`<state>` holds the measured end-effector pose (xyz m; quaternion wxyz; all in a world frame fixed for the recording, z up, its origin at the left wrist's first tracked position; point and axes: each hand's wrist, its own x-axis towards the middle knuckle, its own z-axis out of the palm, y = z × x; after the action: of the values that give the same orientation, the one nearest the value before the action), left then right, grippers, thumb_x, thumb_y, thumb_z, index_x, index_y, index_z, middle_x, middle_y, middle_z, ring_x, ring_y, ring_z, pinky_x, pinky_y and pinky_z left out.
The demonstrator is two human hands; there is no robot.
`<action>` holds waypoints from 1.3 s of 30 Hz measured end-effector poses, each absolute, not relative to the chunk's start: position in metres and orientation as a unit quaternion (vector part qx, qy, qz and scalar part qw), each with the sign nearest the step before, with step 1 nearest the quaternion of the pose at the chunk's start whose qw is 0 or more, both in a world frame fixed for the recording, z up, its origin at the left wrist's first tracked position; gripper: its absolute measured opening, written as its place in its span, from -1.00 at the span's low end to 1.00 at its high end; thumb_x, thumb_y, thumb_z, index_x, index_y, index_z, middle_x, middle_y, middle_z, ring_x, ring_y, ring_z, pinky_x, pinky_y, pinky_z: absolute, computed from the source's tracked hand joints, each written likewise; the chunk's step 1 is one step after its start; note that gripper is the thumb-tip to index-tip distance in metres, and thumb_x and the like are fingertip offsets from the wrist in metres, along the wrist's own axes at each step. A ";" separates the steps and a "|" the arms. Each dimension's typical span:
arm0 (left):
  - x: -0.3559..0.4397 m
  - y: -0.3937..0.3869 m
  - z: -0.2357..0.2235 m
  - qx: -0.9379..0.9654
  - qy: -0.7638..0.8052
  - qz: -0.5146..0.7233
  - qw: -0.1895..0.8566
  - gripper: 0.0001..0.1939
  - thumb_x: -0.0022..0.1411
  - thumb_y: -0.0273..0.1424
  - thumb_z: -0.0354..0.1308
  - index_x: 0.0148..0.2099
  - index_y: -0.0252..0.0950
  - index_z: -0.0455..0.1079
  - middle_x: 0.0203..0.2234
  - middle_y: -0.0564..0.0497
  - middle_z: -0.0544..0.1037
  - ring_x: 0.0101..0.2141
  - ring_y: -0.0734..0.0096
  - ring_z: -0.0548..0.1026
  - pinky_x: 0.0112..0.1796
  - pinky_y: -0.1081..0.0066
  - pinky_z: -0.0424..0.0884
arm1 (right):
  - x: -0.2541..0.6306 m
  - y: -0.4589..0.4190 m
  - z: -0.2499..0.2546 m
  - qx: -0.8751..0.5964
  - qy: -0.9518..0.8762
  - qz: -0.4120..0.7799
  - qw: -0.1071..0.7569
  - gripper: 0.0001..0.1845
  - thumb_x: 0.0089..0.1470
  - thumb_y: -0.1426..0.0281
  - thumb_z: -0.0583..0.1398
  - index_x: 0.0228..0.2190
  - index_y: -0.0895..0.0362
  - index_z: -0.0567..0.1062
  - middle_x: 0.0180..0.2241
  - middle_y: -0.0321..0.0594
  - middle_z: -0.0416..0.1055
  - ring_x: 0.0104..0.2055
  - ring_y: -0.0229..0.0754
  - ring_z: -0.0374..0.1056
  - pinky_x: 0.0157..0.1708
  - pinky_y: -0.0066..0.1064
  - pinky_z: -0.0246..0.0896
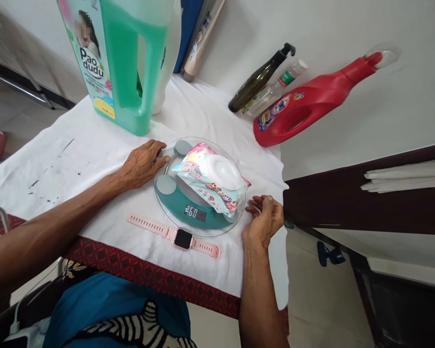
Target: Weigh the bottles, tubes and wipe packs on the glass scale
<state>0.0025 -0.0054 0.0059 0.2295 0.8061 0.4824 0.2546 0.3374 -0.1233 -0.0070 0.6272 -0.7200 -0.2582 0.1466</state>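
Observation:
A round glass scale (166, 205) with a teal band lies on the white cloth, its display lit with digits that look like 60. On top of it rests a pack of wet wipes (212, 179) with a white lid, tilted across the glass. My left hand (143, 164) lies at the scale's left edge, thumb and fingers apart, holding nothing. By the right edge is my right hand (264, 220), turned on its side with fingers loosely bent and nothing in them. In front of the scale a pink smartwatch (183, 239) lies with its strap stretched out.
A large jug of green liquid (130, 72) stands behind my left hand, a white bottle (170, 58) partly hidden behind it. Along the wall are a beige tube (203, 41), a dark pump bottle (261, 77), a clear bottle (275, 89) and a red detergent bottle (308, 104).

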 end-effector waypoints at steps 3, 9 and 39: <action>0.002 -0.005 0.004 0.804 0.484 0.259 0.230 -0.59 0.51 -0.13 -0.04 0.17 -0.28 0.38 -0.05 -0.17 0.57 -0.10 0.13 0.55 -0.02 0.09 0.53 | 0.333 -0.125 0.006 -0.712 -0.255 0.109 0.645 -0.52 0.07 -0.08 0.28 -0.23 0.05 0.39 -0.24 -0.24 0.47 -0.24 -0.20 0.48 -0.39 -0.41 0.36; 0.002 -0.005 0.001 0.806 0.476 0.263 0.232 -0.53 0.50 -0.10 -0.05 0.18 -0.35 0.37 -0.04 -0.23 0.56 -0.13 0.10 0.56 -0.02 0.04 0.54 | 0.300 -0.126 0.060 -0.680 -0.425 0.060 0.594 -0.44 0.17 -0.11 0.24 -0.02 0.02 0.40 0.03 -0.09 0.49 0.13 0.03 0.48 0.06 -0.06 0.47; 0.003 -0.007 -0.005 0.789 0.471 0.294 0.262 -0.60 0.53 -0.13 -0.04 0.17 -0.30 0.37 -0.04 -0.20 0.57 -0.04 0.02 0.59 -0.01 0.03 0.53 | 0.357 0.047 0.086 -0.814 -0.467 -0.052 0.341 -0.15 -0.20 0.14 0.46 0.10 0.16 0.39 0.13 0.10 0.50 0.19 0.21 0.41 0.24 0.00 0.24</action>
<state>0.0035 -0.0071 -0.0054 0.2624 0.7893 0.4711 0.2936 0.3573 0.0471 0.0859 0.3411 -0.8140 -0.4672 -0.0524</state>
